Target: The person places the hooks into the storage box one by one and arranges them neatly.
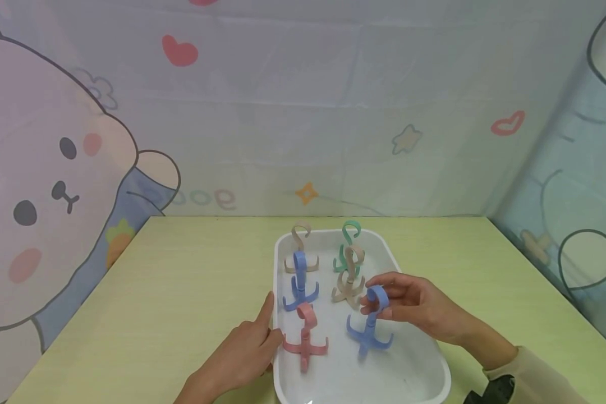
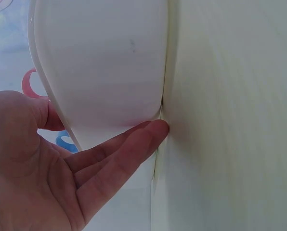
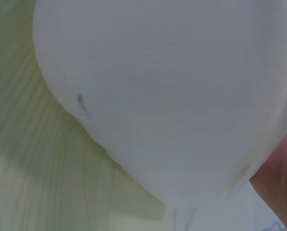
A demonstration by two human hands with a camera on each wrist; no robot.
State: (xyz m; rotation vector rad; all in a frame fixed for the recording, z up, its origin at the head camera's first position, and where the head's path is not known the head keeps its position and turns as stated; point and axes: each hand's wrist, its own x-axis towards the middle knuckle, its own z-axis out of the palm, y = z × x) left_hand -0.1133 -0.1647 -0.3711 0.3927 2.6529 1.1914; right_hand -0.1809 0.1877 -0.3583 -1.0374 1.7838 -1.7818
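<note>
My right hand [image 1: 426, 308] pinches the curved top of a blue four-prong hanging hook [image 1: 367, 335], which stands upright over the right side of a white tray [image 1: 379, 379]. At the tray's left side, my left hand [image 1: 244, 350] grips the wall, thumb over the rim and fingers against the outside near the tabletop, as the left wrist view shows. Nearest that thumb stands a pink hook [image 1: 305, 347]. Behind it is another blue hook [image 1: 300, 287]. In the right wrist view the tray's outer wall [image 3: 163, 96] hides most of the right hand [image 3: 280, 168].
Farther back in the tray are a beige hook [image 1: 301, 265] at left, a second beige hook [image 1: 349, 289] at right and a green hook [image 1: 352, 227] behind that one. A pale yellow-green table [image 1: 182, 292] carries the tray. A printed cloth [image 1: 303, 112] hangs behind.
</note>
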